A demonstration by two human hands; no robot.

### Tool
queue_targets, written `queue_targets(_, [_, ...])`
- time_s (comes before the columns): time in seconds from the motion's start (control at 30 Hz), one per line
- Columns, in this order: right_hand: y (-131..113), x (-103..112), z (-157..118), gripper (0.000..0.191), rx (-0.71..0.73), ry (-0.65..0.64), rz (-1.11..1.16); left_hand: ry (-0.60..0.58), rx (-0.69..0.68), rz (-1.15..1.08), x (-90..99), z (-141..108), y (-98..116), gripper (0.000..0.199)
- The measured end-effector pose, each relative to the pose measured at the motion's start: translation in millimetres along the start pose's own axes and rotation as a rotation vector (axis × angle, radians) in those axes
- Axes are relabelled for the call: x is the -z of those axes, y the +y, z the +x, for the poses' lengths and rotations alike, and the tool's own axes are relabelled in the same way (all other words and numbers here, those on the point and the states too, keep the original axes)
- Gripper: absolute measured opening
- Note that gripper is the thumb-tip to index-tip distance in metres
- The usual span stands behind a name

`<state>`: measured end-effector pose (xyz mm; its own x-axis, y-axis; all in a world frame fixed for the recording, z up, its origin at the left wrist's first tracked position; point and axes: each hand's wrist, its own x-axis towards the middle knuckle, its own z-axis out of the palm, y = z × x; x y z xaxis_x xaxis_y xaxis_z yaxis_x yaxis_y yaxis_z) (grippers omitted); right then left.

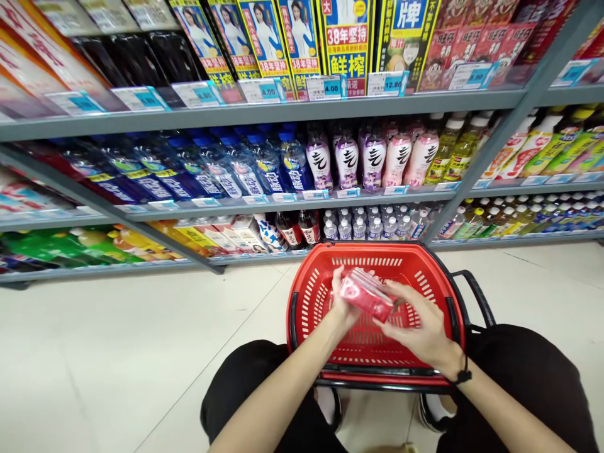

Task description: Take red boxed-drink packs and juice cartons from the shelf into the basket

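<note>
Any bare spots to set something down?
Left floor, between the bottom shelf, red basket and left knee; right floor, between that shelf, the basket handle and right knee. Crowded: the shelves, lined with drinks, and the basket's middle, where the left hand and right hand hold a red pack.

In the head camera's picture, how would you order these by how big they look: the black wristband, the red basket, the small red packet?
Largest to smallest, as they appear:
1. Red basket
2. Small red packet
3. Black wristband
</note>
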<state>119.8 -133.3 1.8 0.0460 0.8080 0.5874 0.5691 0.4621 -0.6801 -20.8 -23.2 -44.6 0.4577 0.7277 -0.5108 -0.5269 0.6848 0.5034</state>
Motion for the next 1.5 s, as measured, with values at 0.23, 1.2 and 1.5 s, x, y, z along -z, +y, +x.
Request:
queue_targets(0.23, [17.7, 31.2, 19.1, 0.068, -0.514, 0.163, 0.282, -0.006, -0.102, 0.186, -1.7, -12.5, 14.1, 0.042])
queue_targets(1.2, [51.6, 41.0, 24.7, 0.062, -1.272, -0.343, 0.632, 0.085, 0.171, 0.531, 9.4, -33.0, 79.6, 0.06])
queue_targets(1.5, [35.0, 42.9, 26.0, 0.095, -1.006, -0.146, 0.755, 0.014, -0.066, 0.504, 14.2, -32.1, 78.5, 0.041])
